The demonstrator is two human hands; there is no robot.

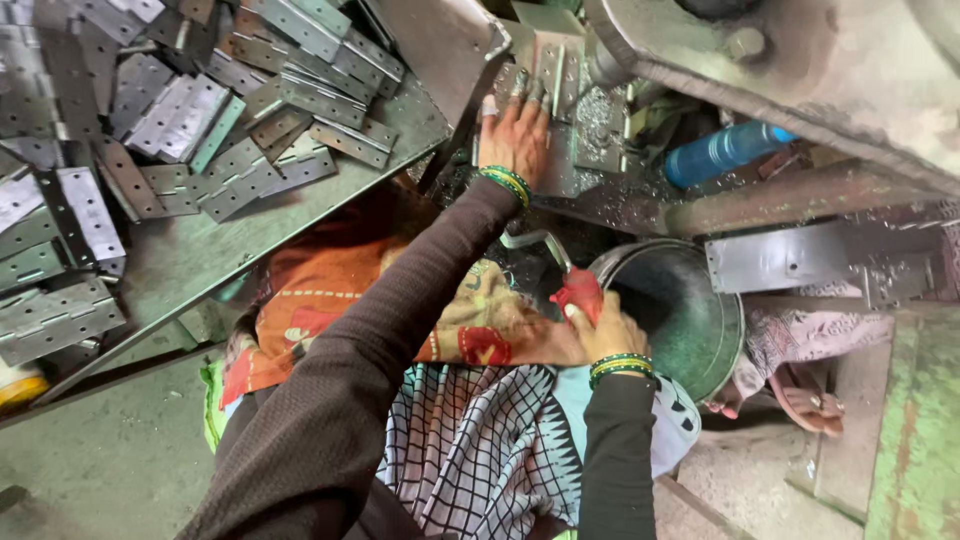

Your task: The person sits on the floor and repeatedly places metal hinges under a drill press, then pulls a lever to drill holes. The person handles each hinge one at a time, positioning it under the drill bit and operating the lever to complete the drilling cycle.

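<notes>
Head view looks down on a grey metal desk (190, 255) at the left, heaped with flat grey hinge plates (180, 110), many lying across one another. No packages, labels or signs can be made out. A blue cylindrical bottle (722, 150) lies on its side under the heavy machine frame (790, 70) at upper right. Below it stands a round metal bucket (680, 310) with a dark greenish inside; what it holds cannot be told. The left hand (513, 135) is spread flat, fingers stretched forward, pressing on a hinge plate (560, 110) on the machine bed, amid metal shavings. The right hand (600, 330) is closed around a red-gripped lever handle (575, 290) just beside the bucket rim. Both wrists wear green bangles, and patterned cloth covers the lap
</notes>
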